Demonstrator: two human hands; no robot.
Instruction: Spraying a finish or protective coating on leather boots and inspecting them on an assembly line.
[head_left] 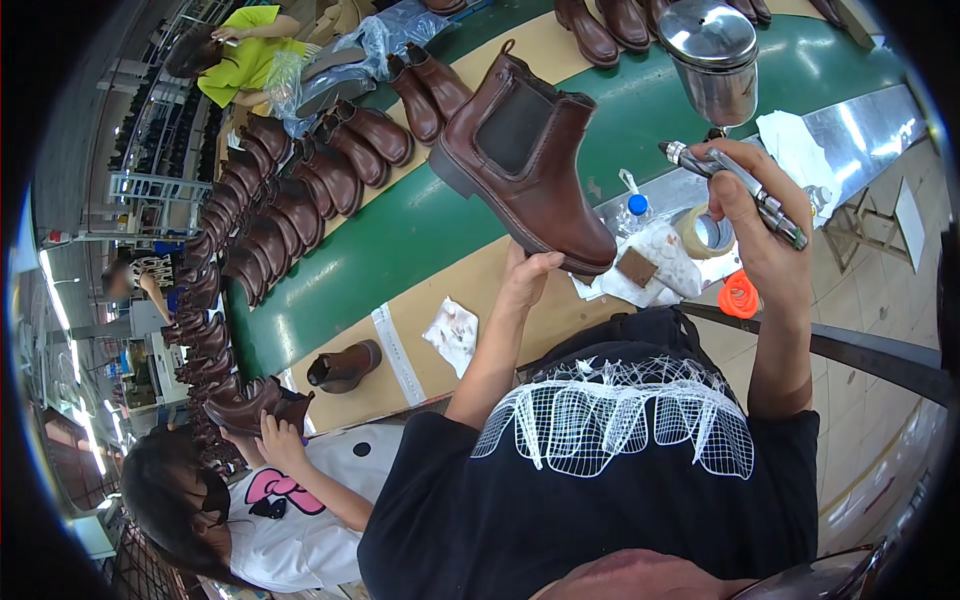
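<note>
My left hand [528, 284] is closed on the sole near the toe of a brown leather Chelsea boot [562, 205]. The boot is held up and tilted above the bench, its dark elastic side panel showing and its toe pointing down toward me. My right hand [757, 205] grips a metal spray gun [697, 160], its nozzle end turned left toward the boot. Over the gun sits a shiny lidded metal cup [715, 70]; the joint between them is partly hidden. Below the boot's toe, a brown pad [636, 267] lies on a crumpled white cloth [677, 262].
A tape roll [706, 233], a blue-capped bottle [637, 207] and an orange coil [738, 295] lie near my right hand. Several brown boots [295, 205] line the green tabletop [400, 235]. One boot [345, 367] and a stained cloth [452, 335] lie nearer. A co-worker [300, 500] handles boots at left.
</note>
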